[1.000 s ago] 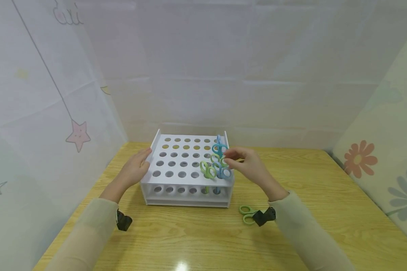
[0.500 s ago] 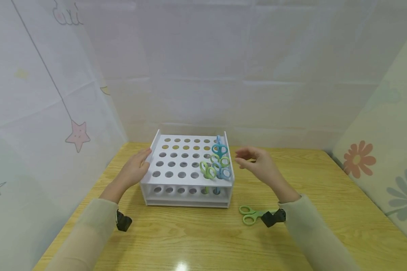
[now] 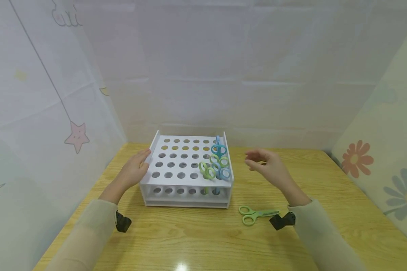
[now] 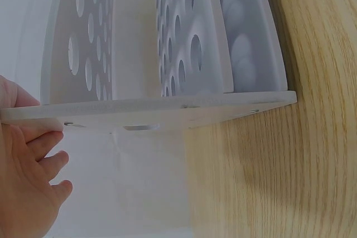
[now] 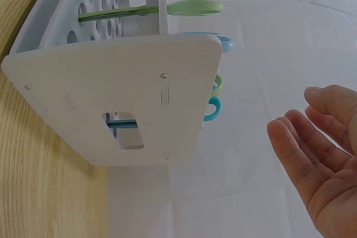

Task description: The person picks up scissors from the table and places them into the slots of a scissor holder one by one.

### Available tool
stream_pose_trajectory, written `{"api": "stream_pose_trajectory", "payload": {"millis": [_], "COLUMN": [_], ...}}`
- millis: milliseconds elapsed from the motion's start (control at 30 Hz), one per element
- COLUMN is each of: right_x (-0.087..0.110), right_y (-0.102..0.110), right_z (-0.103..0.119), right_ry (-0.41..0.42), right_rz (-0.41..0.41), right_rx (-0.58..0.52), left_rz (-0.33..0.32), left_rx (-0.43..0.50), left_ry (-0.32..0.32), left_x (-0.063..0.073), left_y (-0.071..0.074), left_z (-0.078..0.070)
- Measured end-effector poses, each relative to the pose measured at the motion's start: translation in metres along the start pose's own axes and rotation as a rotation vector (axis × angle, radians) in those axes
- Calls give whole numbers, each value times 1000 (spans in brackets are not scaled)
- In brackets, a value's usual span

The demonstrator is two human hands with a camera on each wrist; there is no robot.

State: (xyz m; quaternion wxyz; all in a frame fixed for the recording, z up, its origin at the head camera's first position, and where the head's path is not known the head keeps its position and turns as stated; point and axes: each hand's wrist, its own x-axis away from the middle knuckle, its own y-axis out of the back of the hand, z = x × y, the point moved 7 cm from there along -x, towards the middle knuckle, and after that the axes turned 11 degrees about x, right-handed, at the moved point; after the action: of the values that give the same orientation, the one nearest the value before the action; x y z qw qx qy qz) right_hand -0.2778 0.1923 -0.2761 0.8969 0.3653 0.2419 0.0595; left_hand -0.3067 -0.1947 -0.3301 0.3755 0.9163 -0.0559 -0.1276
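Observation:
A white multi-hole rack [image 3: 186, 182] stands on the table. My left hand [image 3: 134, 166] holds its left side panel; in the left wrist view the thumb and fingers of the hand [image 4: 27, 185] lie on opposite sides of the panel's edge. Handles-up along the rack's right side stand several scissors, among them light green scissors [image 3: 208, 173], light blue scissors [image 3: 218, 171] and teal scissors [image 3: 219, 152]. My right hand [image 3: 267, 165] hovers empty to the right of the rack, fingers loosely bent. Green-handled scissors [image 3: 256, 214] lie on the table, handles toward the rack.
The wooden table [image 3: 189, 241] extends around the rack. White patterned cloth [image 3: 196, 75] hangs behind and at both sides. A small black camera [image 3: 123, 222] sits on the left wrist, another camera [image 3: 282, 221] on the right.
My right hand has drawn away from the green scissors handle in the rack, moving right. The blades of the scissors on the table have come into view. My left hand stays in place.

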Motion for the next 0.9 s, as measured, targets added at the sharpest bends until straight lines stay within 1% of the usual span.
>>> {"api": "stream_pose_trajectory", "payload": {"millis": [133, 333, 500, 667, 800, 900], "right_x": [4, 9, 12, 16, 19, 22], "right_y": [4, 7, 9, 10, 10, 9], "right_z": [-3, -9, -11, -15, -17, -20], "right_ry": [11, -5, 29, 60, 66, 51], "right_rz": [-7, -6, -16, -27, -24, -12], "right_rx": [11, 38, 36, 60, 71, 76], "left_rz": [1, -1, 2, -9, -13, -9], "left_rx": [0, -5, -4, -9, -13, -17], "left_ry": [2, 0, 5, -15, -25, -19], "left_x": [0, 0, 0, 1, 1, 1], "left_y": [0, 1, 1, 1, 2, 1], "left_z": [0, 0, 0, -2, -3, -2]}}
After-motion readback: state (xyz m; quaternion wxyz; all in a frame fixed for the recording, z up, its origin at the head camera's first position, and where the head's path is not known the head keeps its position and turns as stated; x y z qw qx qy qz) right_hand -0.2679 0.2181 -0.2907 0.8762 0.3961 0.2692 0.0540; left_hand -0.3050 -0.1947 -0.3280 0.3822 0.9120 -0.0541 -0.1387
